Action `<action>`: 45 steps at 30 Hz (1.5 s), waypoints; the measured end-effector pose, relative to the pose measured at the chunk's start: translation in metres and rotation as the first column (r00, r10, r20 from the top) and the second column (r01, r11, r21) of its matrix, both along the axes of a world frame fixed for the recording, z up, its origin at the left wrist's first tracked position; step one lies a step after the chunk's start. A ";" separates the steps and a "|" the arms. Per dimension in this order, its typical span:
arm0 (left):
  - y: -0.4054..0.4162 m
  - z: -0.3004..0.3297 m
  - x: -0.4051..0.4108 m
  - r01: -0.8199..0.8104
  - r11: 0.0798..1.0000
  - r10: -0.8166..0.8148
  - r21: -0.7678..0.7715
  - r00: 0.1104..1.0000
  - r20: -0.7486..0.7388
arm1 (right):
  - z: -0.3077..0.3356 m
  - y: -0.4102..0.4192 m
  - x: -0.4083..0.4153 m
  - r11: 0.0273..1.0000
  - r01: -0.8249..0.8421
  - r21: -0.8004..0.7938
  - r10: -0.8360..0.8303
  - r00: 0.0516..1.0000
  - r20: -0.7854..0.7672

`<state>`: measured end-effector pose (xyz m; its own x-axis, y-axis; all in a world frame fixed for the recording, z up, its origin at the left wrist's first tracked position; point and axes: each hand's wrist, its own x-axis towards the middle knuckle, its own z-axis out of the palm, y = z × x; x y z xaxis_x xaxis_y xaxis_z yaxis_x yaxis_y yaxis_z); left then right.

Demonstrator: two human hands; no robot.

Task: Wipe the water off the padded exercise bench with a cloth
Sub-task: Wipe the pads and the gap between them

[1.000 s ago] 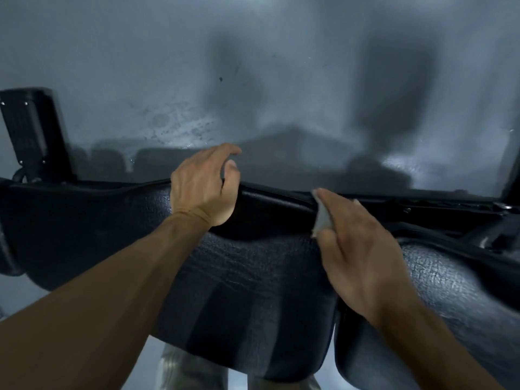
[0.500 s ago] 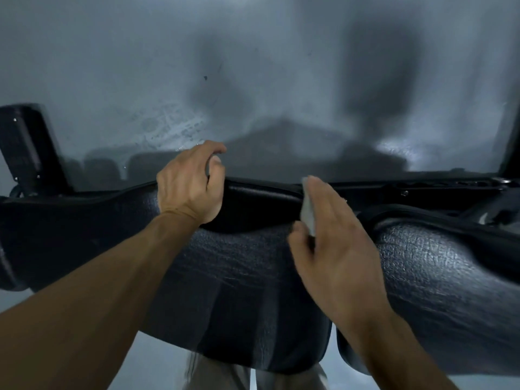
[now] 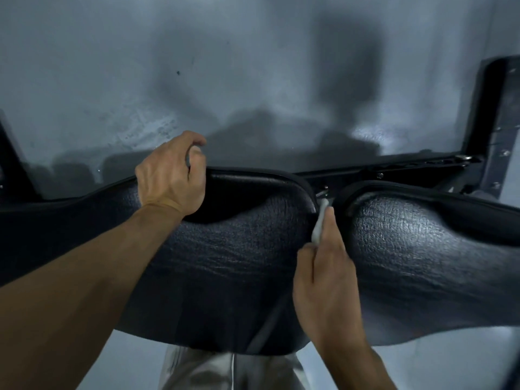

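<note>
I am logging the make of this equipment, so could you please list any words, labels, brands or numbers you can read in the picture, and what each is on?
None can be read.
The bench pads show only bare black grain.
The metal frame shows only screws.
The cloth is plain.

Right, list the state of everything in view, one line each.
Left hand: curled over the far edge of the left bench pad.
Right hand: presses the cloth into the gap between pads.
Cloth: bunched, mostly hidden.
Right bench pad: glossy, untouched.
</note>
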<state>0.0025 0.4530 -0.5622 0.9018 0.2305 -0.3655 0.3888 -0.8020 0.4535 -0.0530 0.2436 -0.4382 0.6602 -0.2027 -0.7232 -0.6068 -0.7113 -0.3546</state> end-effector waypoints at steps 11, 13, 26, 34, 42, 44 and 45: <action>0.002 -0.002 -0.003 -0.010 1.000 0.011 -0.016 0.999 0.041 | 0.002 0.006 -0.001 0.994 0.011 -0.112 -0.006 0.999 0.039; 0.002 -0.002 -0.004 -0.015 1.000 0.015 -0.016 0.999 0.050 | 0.016 0.001 -0.013 0.996 0.033 -0.079 -0.031 0.999 0.020; 0.004 -0.006 -0.009 -0.002 1.000 0.003 -0.018 0.997 0.071 | 0.011 -0.093 0.095 0.769 -0.630 -0.105 0.638 0.747 0.188; -0.002 0.003 -0.008 0.081 0.996 -0.082 0.022 0.994 0.069 | -0.023 -0.080 0.077 0.171 -0.968 -0.185 0.980 0.186 -0.067; -0.093 0.027 0.008 0.127 0.992 -0.127 0.009 0.987 0.099 | -0.023 -0.097 0.128 0.159 -0.979 -0.130 0.971 0.179 -0.161; -0.093 0.021 0.009 0.103 0.994 -0.104 0.024 0.992 0.068 | -0.022 -0.104 0.127 0.273 -0.938 -0.214 0.942 0.306 -0.141; -0.092 0.020 0.009 0.099 0.995 -0.100 0.019 0.992 0.072 | -0.019 -0.106 0.120 0.281 -0.932 -0.230 0.944 0.311 -0.111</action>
